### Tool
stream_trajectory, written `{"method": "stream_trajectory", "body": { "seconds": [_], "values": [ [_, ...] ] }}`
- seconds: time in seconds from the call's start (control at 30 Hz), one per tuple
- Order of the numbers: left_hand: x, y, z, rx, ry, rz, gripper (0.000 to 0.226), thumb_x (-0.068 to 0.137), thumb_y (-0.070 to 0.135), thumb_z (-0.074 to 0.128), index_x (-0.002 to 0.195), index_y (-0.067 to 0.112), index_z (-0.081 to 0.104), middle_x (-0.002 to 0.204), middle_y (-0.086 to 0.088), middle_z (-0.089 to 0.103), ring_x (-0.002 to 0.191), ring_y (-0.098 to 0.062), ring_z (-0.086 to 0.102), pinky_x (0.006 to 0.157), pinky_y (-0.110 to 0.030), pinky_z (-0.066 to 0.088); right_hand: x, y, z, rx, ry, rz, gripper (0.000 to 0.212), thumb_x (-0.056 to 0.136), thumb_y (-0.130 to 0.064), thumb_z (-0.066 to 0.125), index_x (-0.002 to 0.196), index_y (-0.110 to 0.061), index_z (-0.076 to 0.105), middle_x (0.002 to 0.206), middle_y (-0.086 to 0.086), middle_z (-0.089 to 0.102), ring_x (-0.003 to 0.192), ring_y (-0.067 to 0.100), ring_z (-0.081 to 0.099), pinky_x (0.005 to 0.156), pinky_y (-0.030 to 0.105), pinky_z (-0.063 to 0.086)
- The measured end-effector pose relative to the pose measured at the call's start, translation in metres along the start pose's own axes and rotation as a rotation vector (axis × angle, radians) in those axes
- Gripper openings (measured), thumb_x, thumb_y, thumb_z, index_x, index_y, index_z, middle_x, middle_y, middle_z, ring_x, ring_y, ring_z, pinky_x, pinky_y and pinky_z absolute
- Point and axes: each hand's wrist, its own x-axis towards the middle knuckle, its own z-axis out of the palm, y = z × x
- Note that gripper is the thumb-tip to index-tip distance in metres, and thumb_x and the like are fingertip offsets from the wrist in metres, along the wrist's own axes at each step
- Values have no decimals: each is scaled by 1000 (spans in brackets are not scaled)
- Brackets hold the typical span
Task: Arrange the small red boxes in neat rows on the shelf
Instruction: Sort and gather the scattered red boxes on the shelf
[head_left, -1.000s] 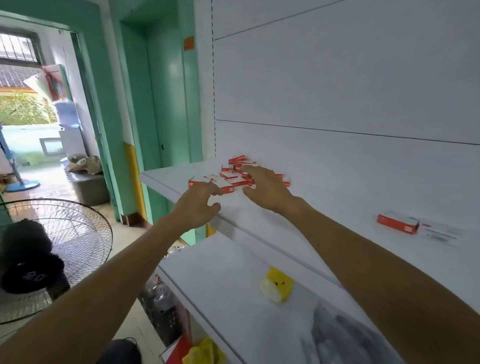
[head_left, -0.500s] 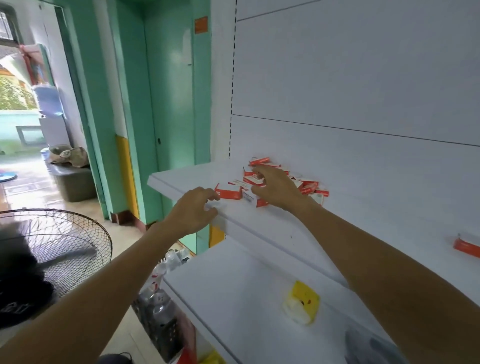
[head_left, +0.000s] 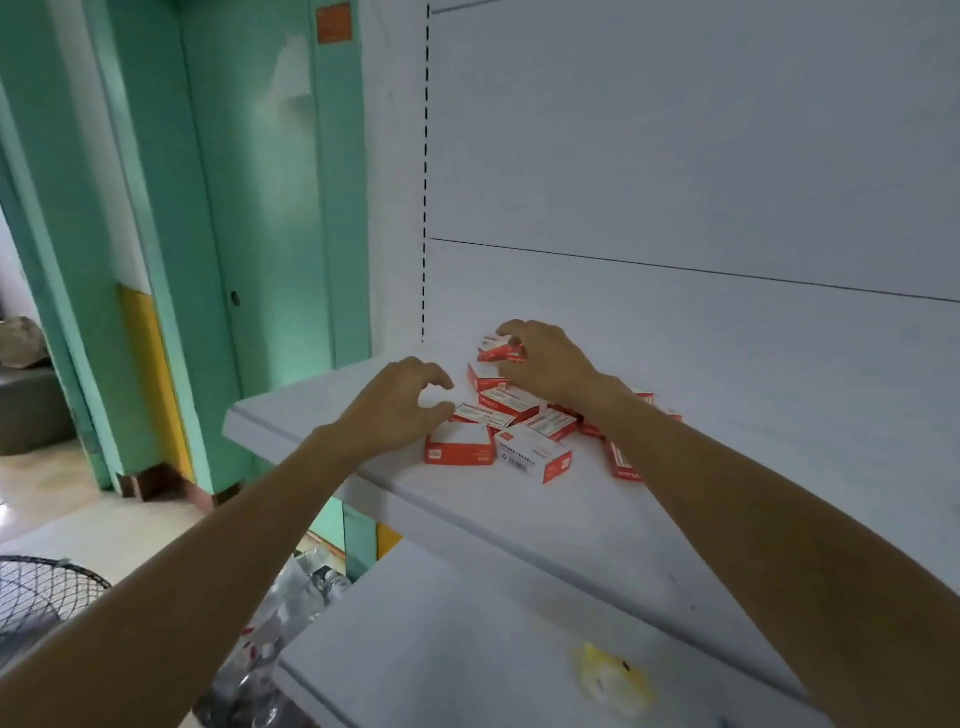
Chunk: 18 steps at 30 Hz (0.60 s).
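Several small red-and-white boxes (head_left: 519, 431) lie in a loose heap near the left end of the white shelf (head_left: 322, 415). My right hand (head_left: 545, 361) reaches over the heap, and its fingers curl round the far box (head_left: 496, 349) at the back. My left hand (head_left: 397, 408) hovers at the heap's left edge with curved fingers, its thumb near a flat box (head_left: 480, 414), holding nothing. One box (head_left: 460, 449) and another (head_left: 535, 454) sit at the front of the heap. My right forearm hides part of the boxes on the right.
A lower white shelf (head_left: 467, 649) carries a yellow object (head_left: 610, 678). Left of the shelving stand a green door frame (head_left: 156, 260) and a fan grille (head_left: 41, 592) on the floor. Clear plastic items (head_left: 291, 597) lie below the shelf's left end.
The view has come closer to the heap. My right hand moved to the back of the pile and closed round a box. My left hand rose from the shelf edge to the pile's left side.
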Motion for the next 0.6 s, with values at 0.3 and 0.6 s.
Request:
{"method": "stream_trajectory", "body": {
  "seconds": [0.3, 0.6],
  "values": [
    [34, -24, 0, -241, -224, 219, 32, 81, 47, 60, 106, 26, 60, 114, 4, 58, 100, -11, 53, 88, -30, 44, -30, 15, -14, -22, 103, 296, 42, 87, -22, 59, 127, -14, 50, 122, 9, 56, 109, 22, 53, 96, 40, 44],
    [29, -24, 7, -380, -392, 375, 44, 77, 53, 62, 111, 26, 57, 107, 12, 55, 100, -9, 53, 79, -23, 42, -81, 5, -13, -140, 170, 471, 30, 88, -24, 57, 115, -12, 59, 114, 7, 61, 97, 20, 57, 88, 34, 45]
  ]
}}
